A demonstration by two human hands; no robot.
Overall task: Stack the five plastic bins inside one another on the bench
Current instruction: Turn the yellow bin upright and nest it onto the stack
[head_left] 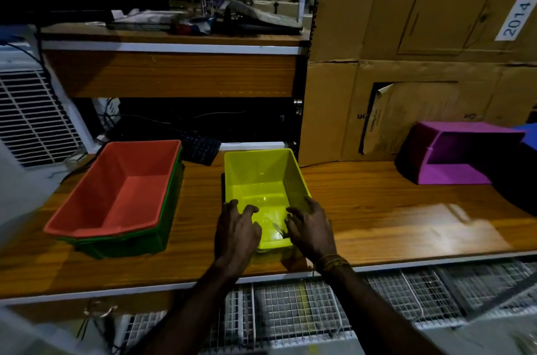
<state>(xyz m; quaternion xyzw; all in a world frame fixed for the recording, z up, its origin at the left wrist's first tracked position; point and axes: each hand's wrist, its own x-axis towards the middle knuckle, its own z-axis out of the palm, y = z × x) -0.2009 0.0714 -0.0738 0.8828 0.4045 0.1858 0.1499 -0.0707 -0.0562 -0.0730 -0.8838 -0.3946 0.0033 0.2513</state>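
Observation:
A yellow bin (pixel 261 177) sits in the middle of the wooden bench (pixel 377 209), open side up. My left hand (pixel 236 228) grips its near left corner, with the fingers curled over the rim into the bin. My right hand (pixel 311 226) grips the near right corner the same way. A red bin (pixel 116 194) is nested inside a green bin (pixel 128 247) on the left of the bench. A purple bin (pixel 456 154) lies on its side at the right, its opening facing me. Part of a blue bin (pixel 527 136) shows at the right edge.
Cardboard boxes (pixel 421 35) form a wall behind the right half of the bench. A dark keyboard (pixel 200 148) lies behind the yellow bin under a wooden shelf (pixel 171 72). White wire racks (pixel 319 311) sit below the bench's front edge.

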